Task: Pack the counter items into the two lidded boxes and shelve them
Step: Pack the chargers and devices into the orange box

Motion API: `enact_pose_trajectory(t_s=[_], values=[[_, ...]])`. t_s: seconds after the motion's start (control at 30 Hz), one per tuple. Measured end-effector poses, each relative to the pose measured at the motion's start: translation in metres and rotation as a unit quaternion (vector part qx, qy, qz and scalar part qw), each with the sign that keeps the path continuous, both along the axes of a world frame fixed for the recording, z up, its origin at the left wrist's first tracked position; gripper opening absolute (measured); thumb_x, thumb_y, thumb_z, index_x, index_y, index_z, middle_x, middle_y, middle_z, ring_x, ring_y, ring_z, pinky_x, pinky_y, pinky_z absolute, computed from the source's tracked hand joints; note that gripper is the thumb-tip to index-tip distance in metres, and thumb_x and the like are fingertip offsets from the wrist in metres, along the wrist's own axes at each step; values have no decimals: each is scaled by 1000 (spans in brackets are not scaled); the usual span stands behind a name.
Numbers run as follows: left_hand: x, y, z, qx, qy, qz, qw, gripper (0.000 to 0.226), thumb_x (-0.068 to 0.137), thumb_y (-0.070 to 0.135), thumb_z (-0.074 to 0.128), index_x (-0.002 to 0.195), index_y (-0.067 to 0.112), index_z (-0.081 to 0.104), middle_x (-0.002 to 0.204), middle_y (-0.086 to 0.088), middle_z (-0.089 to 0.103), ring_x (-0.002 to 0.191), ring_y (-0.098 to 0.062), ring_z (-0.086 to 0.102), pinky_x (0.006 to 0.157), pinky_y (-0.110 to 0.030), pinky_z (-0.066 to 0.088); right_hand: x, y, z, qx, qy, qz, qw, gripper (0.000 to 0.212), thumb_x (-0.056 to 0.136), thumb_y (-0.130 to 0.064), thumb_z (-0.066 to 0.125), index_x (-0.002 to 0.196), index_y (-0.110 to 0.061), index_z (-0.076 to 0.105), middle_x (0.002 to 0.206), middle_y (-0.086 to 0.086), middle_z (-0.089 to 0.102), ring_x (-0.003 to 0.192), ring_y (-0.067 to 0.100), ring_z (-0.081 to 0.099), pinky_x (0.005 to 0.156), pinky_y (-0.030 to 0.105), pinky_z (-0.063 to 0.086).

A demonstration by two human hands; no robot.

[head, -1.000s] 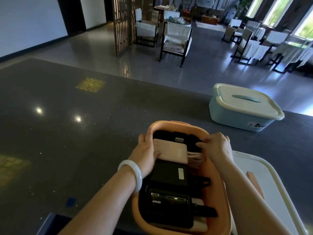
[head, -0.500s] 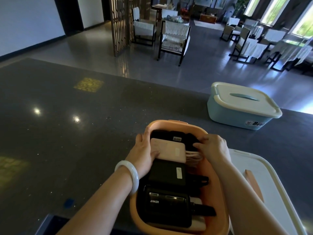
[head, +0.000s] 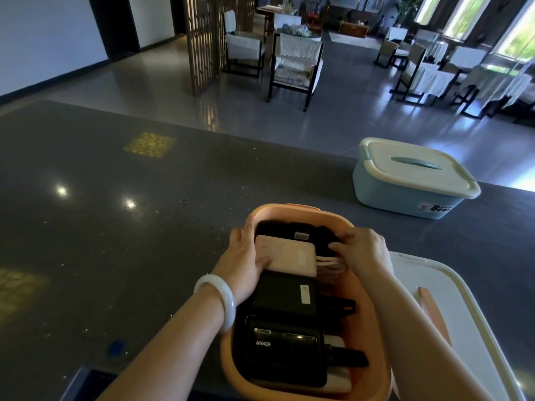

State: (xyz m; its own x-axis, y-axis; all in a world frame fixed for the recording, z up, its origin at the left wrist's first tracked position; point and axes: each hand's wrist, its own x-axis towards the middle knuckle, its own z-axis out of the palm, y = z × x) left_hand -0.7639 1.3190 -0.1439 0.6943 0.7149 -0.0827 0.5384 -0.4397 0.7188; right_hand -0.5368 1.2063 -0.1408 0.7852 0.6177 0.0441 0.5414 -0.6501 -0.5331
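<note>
**Two hands settling the last power bank in a crowded box**

Two boxes share the dark speckled stone counter [head: 121, 227]. Well beyond the hands sits the pale blue plastic box with a cream lid [head: 411, 180], shut. Directly under them is the open peach plastic box [head: 373, 369], and beside the right forearm lies its loose cream lid with a peach handle [head: 451, 308].

Inside, nearest the wrists, lies a black Anker power bank [head: 278, 351]; a second black bank [head: 285, 296] lies just ahead of it. The pink rectangular power bank [head: 286, 257] rests between the hands, over another dark item.

Left hand [head: 246, 256] presses flat on the pink bank's near-left edge, thumb on top. Right hand [head: 362, 250] curls loosely over the pale coiled cable [head: 330, 264]; whether it pinches it, I cannot tell.

Likely trouble: stacked devices could ride above the rim and stop the lid seating, or the cable could catch under the lid's edge.

Against the earlier frames, little has changed: both hands hold the same places, with the pink bank nudged marginally.
</note>
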Motion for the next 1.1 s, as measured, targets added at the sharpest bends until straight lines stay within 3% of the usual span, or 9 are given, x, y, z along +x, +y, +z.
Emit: enact_pose_trajectory(t_s=[0.37,0.53,0.9,1.0,1.1], values=[[0,0,-1,2,0,2,1000,85,95,33,56,147,41,-11,140,0,31,94,-8,50,73,-20,42,-1,-1,3,-10,-1,10,1000,29,79,-31,76,108,-25,73,100,-1,68,81,12,54,65,27,42],[0,1,-1,-1,-1,0,1000,85,95,33,56,147,43,-12,140,0,30,95,-7,51,72,-19,42,-2,-2,5,-16,-14,21,1000,32,78,-35,76,109,-27,73,101,2,61,92,18,57,72,29,45],[-1,1,-2,7,10,1,1000,85,96,33,54,147,41,-13,137,0,32,84,-6,53,70,-20,44,2,-1,0,25,-41,19,999,33,78,-31,77,110,-27,72,101,-3,53,91,15,52,74,25,39],[0,0,0,6,11,4,1000,84,96,33,54,147,41,-13,137,-1,31,86,-7,54,72,-23,46,3,-1,1,11,-65,36,997,28,82,-32,72,110,-26,73,108,-1,60,103,19,50,85,29,40],[-1,-1,3,-2,-6,0,1000,80,96,31,54,147,43,-7,134,0,34,89,-9,54,73,-25,46,-5,-3,6,80,-118,30,989,21,87,-29,62,103,-23,74,111,0,58,104,22,43,92,33,32]])
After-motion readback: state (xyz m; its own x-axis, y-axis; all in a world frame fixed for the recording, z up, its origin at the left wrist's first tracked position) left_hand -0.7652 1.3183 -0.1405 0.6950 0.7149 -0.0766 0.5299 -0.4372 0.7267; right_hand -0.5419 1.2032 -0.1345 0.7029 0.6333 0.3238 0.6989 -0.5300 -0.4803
